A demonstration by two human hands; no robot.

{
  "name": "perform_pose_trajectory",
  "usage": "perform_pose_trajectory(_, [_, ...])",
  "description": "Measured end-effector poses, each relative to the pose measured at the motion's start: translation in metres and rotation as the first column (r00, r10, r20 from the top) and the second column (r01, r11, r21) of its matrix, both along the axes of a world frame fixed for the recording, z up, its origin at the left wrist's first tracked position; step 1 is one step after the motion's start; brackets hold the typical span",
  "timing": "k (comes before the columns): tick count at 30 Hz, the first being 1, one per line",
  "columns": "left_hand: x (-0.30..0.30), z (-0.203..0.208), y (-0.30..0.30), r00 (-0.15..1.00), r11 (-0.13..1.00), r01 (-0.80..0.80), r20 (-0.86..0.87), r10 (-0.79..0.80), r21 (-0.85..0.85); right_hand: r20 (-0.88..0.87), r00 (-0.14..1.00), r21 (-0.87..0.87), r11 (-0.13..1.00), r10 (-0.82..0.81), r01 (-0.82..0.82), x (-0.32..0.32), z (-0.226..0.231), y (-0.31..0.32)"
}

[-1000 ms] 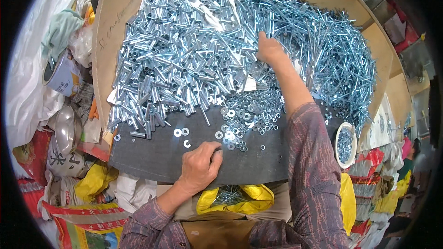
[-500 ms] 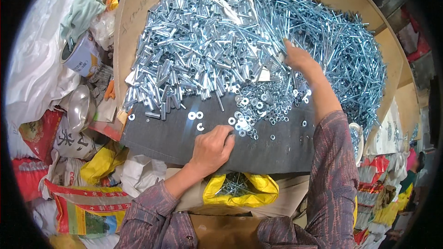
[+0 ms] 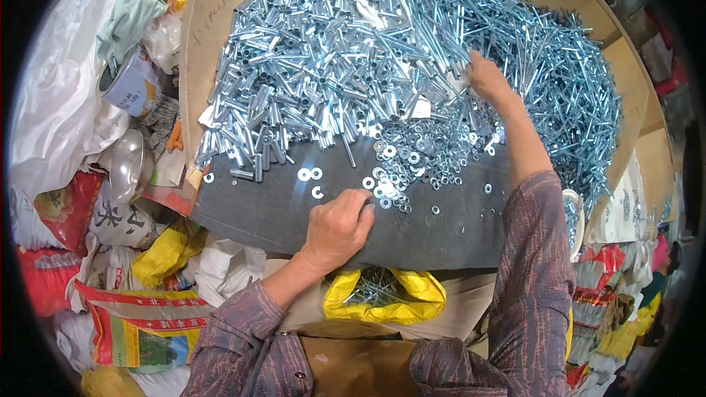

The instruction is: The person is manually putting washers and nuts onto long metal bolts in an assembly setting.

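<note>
My right hand (image 3: 491, 82) reaches to the near-left edge of a heap of long thin metal rods (image 3: 544, 66), beside a pile of short metal tubes (image 3: 316, 59). Its fingers are bent inward among the metal pieces, and whatever they grip is hidden. Closer to me, my left hand (image 3: 340, 224) is closed, knuckles up, over the dark mat (image 3: 250, 213). Thumb and forefinger press together there, their contents out of sight. Just beyond it lie flat washers (image 3: 384, 187), which run into a mixed heap of small washers and nuts (image 3: 434, 151).
A cardboard wall (image 3: 193, 66) rises around the piles. Below the mat's front edge, a yellow bag (image 3: 434, 301) holds thin metal pieces. Left of the mat are a metal bowl (image 3: 131, 165), a tin can (image 3: 136, 84) and several sacks. A white container (image 3: 573, 220) stands to the right.
My right hand has shifted a little to the right and away from me along the edge of the rods, its fingers more bent. My left hand stays in nearly the same place.
</note>
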State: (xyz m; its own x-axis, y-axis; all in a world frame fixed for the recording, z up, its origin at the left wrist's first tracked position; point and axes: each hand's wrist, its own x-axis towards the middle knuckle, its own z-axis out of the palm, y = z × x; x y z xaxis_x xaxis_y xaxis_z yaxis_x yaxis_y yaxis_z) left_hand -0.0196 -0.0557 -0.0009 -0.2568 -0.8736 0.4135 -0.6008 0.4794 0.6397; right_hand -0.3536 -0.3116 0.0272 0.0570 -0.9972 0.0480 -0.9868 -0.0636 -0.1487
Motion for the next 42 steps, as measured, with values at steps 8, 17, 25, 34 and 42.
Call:
perform_pose_trajectory(8, [-0.001, -0.004, 0.001, 0.999, 1.000, -0.008, -0.039, 0.007, -0.010, 0.650, 0.742, 0.037, 0.982, -0.163, 0.183, -0.021, 0.014, 0.056])
perform_pose_trajectory(17, [-0.001, -0.007, 0.000, 0.998, 1.000, -0.005, -0.067, 0.006, 0.015, 0.973, -0.168, 0.165, 0.986, -0.161, 0.013, 0.005, 0.030, 0.162])
perform_pose_trajectory(25, [-0.007, 0.012, 0.002, 0.977, 0.981, 0.016, -0.210, 0.025, 0.194, 0.965, -0.068, 0.262, 0.953, -0.254, 0.155, -0.008, -0.002, 0.213])
perform_pose_trajectory(34, [-0.102, 0.073, -0.061, 0.817, 0.783, 0.393, -0.574, -0.056, 0.482, 0.981, 0.005, 0.195, 0.974, -0.196, 0.116, -0.015, -0.011, 0.244])
perform_pose_trajectory(42, [-0.146, 0.064, -0.112, 0.748, 0.567, 0.620, -0.627, -0.218, 0.542, 0.977, 0.175, 0.127, 0.991, -0.120, -0.031, 0.004, 0.010, 0.264])
